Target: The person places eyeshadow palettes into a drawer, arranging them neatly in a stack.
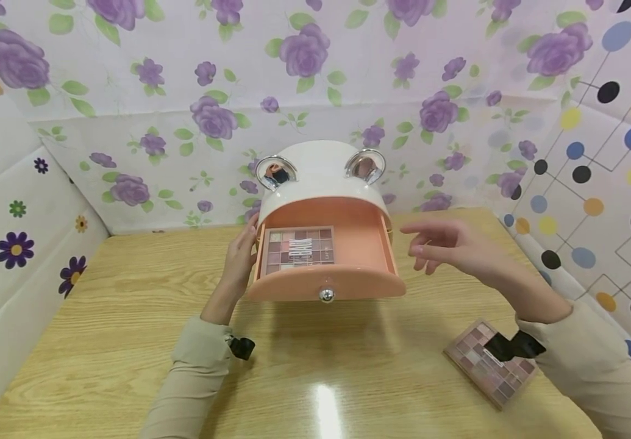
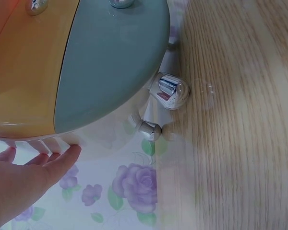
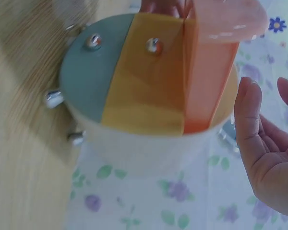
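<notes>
A white rounded drawer box (image 1: 317, 167) with silver ears stands on the table, its pink top drawer (image 1: 364, 244) pulled out. Inside the drawer's left half lies an eyeshadow palette (image 1: 300, 249). My left hand (image 1: 238, 259) rests with extended fingers against the box's left side, also seen in the left wrist view. To the right of the drawer my right hand (image 1: 444, 244) hovers with loosely bent fingers, nothing between them. Below the pink drawer, the yellow drawer (image 3: 144, 86) and the blue-green drawer (image 3: 93, 72) are closed.
A second eyeshadow palette (image 1: 489, 363) lies on the wooden table (image 1: 145, 317) at the right, partly under the right wrist's black strap. Floral cloth (image 1: 211, 158) hangs behind the box, and a dotted cloth (image 1: 611, 183) stands along the right side.
</notes>
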Demonstrator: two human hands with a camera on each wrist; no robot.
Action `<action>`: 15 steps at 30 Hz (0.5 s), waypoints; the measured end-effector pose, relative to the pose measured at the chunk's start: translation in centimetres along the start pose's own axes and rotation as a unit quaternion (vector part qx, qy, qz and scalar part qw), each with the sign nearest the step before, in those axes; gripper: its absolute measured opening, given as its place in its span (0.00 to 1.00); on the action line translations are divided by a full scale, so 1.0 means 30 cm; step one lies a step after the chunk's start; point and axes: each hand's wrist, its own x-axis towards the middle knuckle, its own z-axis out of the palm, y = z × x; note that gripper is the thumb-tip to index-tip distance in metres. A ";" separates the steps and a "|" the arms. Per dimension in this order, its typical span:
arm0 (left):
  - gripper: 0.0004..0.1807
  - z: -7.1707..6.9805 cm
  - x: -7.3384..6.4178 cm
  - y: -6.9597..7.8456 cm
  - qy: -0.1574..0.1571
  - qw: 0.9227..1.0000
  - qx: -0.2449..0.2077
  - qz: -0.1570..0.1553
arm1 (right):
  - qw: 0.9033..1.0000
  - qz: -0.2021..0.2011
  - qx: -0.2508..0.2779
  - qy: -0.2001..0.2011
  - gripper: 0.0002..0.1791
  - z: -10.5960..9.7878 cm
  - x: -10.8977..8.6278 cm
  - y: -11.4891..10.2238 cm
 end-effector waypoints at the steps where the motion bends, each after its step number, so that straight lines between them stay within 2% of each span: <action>1: 0.27 -0.001 -0.001 0.000 -0.001 1.000 0.000 0.000 | 1.000 0.005 0.000 0.001 0.23 -0.006 -0.011 0.010; 6: 0.28 -0.005 -0.003 0.002 0.000 1.000 0.006 0.000 | 1.000 0.011 -0.009 -0.001 0.22 -0.039 -0.056 0.069; 15: 0.28 -0.003 -0.003 0.003 -0.004 1.000 -0.005 -0.003 | 0.999 -0.035 -0.008 -0.035 0.25 -0.100 -0.121 0.174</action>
